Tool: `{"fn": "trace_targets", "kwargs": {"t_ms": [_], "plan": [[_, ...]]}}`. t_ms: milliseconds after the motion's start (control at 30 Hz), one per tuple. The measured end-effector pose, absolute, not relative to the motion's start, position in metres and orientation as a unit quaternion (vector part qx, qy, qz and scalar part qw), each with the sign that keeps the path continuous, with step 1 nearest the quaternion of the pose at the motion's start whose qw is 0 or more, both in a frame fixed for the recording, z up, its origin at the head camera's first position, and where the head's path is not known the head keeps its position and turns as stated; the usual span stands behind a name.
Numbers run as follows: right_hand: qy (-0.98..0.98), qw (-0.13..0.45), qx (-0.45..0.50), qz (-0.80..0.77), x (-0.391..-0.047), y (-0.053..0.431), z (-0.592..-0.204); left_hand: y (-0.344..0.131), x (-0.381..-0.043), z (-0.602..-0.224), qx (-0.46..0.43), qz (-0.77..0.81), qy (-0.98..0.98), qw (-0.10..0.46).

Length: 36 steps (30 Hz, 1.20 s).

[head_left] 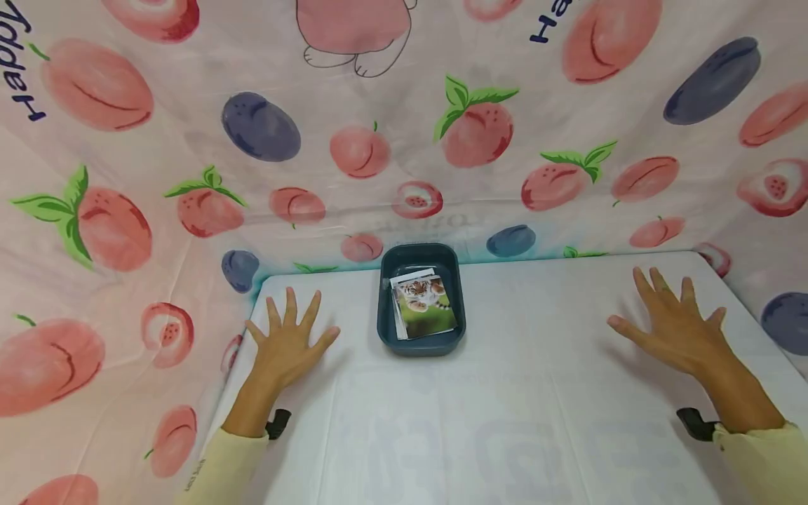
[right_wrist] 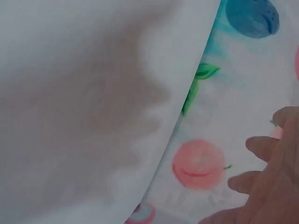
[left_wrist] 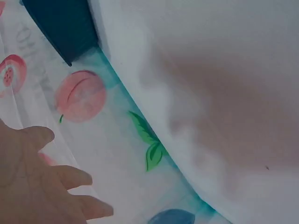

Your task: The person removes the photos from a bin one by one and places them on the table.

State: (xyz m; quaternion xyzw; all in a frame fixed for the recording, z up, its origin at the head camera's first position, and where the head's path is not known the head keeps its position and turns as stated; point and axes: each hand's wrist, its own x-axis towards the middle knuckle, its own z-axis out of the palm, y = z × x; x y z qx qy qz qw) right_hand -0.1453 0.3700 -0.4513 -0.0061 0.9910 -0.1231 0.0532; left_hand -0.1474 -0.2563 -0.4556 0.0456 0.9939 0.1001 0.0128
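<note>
A dark blue-green plastic tray (head_left: 421, 348) stands at the far middle of the white table, and part of the same tray (left_wrist: 63, 25) shows in the left wrist view. Inside it lies a small stack of photo cards (head_left: 424, 308), the top one picturing a tiger on grass. Left of the tray, my left hand (head_left: 287, 347) is spread over the table with fingers apart, holding nothing. On the far right my right hand (head_left: 678, 330) is spread likewise, farther from the tray. Both wrist views show spread fingers, with a hand's shadow on the white surface.
The white table (head_left: 505, 421) reaches back to a curtain (head_left: 404, 161) printed with peaches and blue fruit, which also hangs along the left and right sides. Black straps with small mounts (head_left: 278, 424) sit on both wrists, beside pale yellow sleeves (head_left: 230, 466).
</note>
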Motion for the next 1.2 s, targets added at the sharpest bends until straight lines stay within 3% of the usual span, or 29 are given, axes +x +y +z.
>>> {"fn": "trace_targets", "kwargs": {"t_ms": [200, 567, 833, 1200], "plan": [[0.98, 0.092, -0.064, -0.162, -0.165, 0.336, -0.432, -0.239, -0.153, -0.455, 0.039, 0.205, 0.976, 0.055], [0.931, 0.055, -0.22, -0.285, -0.245, 0.21, -0.406, -0.181, -0.179, -0.458, -0.027, 0.455, 0.887, 0.07], [0.906, 0.122, -0.279, -0.294, -0.298, 0.13, -0.4, -0.146, -0.202, -0.467, -0.109, 0.606, 0.784, 0.078], [0.898, 0.196, -0.307, -0.248, -0.327, 0.065, -0.43, -0.135, -0.215, -0.494, -0.111, 0.583, 0.804, 0.041]]}}
